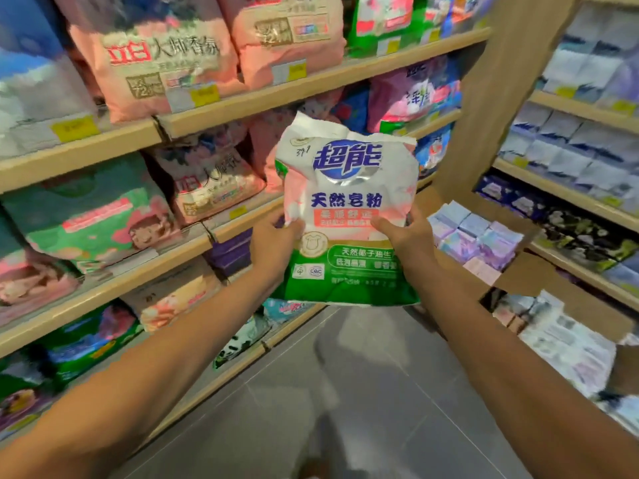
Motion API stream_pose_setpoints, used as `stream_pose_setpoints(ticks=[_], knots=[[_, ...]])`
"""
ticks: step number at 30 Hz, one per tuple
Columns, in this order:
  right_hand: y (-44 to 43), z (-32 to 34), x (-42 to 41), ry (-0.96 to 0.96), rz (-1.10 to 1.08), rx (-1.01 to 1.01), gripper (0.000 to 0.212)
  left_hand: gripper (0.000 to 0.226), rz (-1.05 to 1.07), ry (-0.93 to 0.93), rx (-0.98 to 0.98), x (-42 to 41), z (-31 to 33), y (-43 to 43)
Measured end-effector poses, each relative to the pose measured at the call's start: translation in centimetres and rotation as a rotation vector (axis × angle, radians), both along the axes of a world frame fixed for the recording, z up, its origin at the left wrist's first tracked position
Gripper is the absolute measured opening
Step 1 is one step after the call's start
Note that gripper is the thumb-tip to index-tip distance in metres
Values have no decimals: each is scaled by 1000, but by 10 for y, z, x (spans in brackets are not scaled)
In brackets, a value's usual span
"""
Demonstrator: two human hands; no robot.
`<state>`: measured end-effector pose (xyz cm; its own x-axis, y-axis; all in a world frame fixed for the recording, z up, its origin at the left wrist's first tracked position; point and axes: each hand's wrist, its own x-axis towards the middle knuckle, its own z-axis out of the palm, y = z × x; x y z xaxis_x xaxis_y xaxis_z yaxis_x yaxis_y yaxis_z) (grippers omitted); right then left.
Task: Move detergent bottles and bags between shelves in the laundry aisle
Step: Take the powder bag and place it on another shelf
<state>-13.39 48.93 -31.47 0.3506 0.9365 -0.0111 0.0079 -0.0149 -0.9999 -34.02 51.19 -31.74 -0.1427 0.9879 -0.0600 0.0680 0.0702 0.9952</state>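
Bag [345, 209] held upright in mid-aisle, long axis vertical, crumpled top edge up, printed front facing the camera. Left hand [273, 243] & right hand [406, 236] both clamped on its sides, thumbs on front. Shelves [311, 81] w/ other bags just behind.

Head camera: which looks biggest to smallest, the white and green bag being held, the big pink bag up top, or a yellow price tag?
1. pink bag
2. white and green bag, nearly alike and nearer the camera, so unsure
3. yellow price tag
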Motion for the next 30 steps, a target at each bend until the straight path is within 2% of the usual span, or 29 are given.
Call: stream_pose_setpoints(ticks=[5, 10, 15, 18, 23, 30], knots=[[67, -5, 85, 14, 0, -23, 48, 27, 11, -7, -34, 86, -4, 68], [132, -5, 169, 22, 74, -41, 45, 37, 69, -46, -41, 171, -11, 120], [191, 1, 237, -13, 185, -86, 50, 29, 151, -102, -47, 238, -17, 161], [225, 0, 262, -22, 242, -86, 49, 21, 225, -118, -31, 266, -25, 179], [278, -7, 283, -23, 320, -86, 43, 21, 322, -175, -19, 290, -37, 216], [370, -27, 287, -101, 391, -91, 47, 21, 371, -241, -45, 300, -61, 287]])
